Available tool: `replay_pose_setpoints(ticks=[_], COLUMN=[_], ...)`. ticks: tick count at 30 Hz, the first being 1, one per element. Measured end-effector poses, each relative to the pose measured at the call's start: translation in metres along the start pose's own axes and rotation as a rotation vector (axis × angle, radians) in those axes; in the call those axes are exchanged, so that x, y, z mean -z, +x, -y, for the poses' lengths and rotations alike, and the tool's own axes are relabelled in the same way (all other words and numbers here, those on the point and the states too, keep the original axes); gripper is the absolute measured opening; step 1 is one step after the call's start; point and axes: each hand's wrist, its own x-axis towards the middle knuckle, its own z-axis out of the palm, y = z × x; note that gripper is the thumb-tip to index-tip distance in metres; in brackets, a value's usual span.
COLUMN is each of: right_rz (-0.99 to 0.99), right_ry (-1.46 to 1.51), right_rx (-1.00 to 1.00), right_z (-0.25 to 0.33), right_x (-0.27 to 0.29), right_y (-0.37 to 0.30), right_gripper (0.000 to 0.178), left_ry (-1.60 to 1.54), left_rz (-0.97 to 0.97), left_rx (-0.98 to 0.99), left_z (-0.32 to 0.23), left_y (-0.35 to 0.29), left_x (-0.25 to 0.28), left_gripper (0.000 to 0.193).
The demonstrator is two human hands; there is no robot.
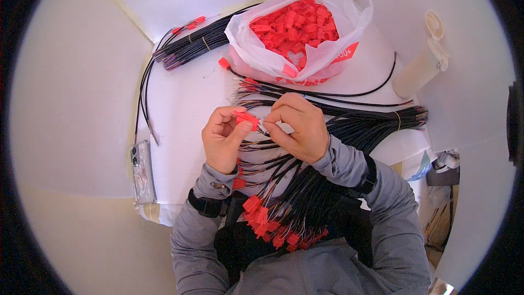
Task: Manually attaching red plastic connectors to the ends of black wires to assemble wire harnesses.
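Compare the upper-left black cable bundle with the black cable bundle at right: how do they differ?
The upper-left bundle lies compact and fairly straight; the right bundle spreads out and curves. The upper-left bundle shows two tan bands; the right bundle shows one. Both are black.

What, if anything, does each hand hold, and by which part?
Left hand: a red connector, pinched by its body between thumb and fingers. Right hand: fingers at thin wires; whether they grip cannot be told.
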Motion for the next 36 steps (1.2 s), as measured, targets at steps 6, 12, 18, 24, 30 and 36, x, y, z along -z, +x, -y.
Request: replay_pose_setpoints(ticks=[6,12,18,24,30,36], right_rz=[-0.001,0.025,0.018,0.013,-0.017,0.010], right_ry=[0.037,0.016,0.002,0.031,0.082,0.085], right_rx=[0.010,0.026,0.043,0.027,-0.030,-0.034], right_z=[-0.0016,-0.0015,-0.0017,-0.0031,-0.0056,-0.0038], right_x=[-0.0004,0.0003,-0.0008,-0.0026,-0.0048,-0.0028], right_y=[0.0003,0.0001,-0.0004,-0.0009,-0.0021,-0.0010], right_gripper=[0.010,0.011,0.011,0.010,0.009,0.009], left_ry=[-0.009,0.010,0.021,0.022,0.004,-0.004], left_rz=[-0.008,-0.010,0.004,0.028,-0.018,-0.019], left_rx=[-0.022,-0.001,-0.046,-0.065,-0.060,-0.052], left_z=[0.0019,0.0017,0.0018,0.0021,0.0015,0.0023], left_y=[0.0012,-0.0011,-0.0013,-0.0015,-0.0006,-0.0011], left_x=[0.0009,0.0013,0.0021,-0.0005,-0.0002,0.0003], left_gripper=[0.024,0.026,0.027,0.027,0.026,0.028])
